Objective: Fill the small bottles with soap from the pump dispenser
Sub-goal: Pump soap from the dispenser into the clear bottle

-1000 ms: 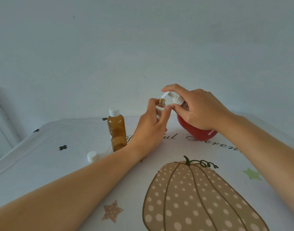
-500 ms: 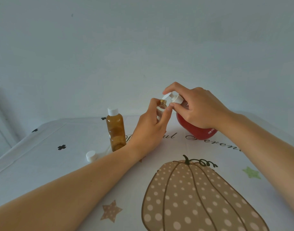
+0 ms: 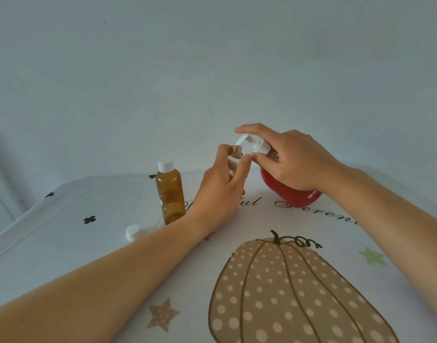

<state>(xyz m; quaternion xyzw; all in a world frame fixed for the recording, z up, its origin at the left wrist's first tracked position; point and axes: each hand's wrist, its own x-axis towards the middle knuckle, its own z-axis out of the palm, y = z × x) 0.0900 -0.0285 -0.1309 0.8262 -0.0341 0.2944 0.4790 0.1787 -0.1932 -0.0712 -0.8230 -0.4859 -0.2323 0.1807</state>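
A person's left hand (image 3: 219,191) grips a small clear bottle (image 3: 235,159) and lifts its open mouth up to the white spout (image 3: 242,139) of a red pump dispenser (image 3: 290,194) standing on the worktop (image 3: 64,243); the right hand (image 3: 290,159) wraps the dispenser's neck, forefinger laid over the pump head, thumb under the collar; the bottle looks empty or nearly so, though the fingers hide most of it; a second small bottle (image 3: 169,194), amber with soap and capped white, stands upright just left of the left hand; a loose white cap (image 3: 133,232) lies near it on the pumpkin-print cloth (image 3: 286,293). The risk here appears to lie in the narrow neck; should the spout sit off-centre when the pump goes down, soap would likely run over the fingers and onto the cloth; a hard press could also tip the round-bodied dispenser.
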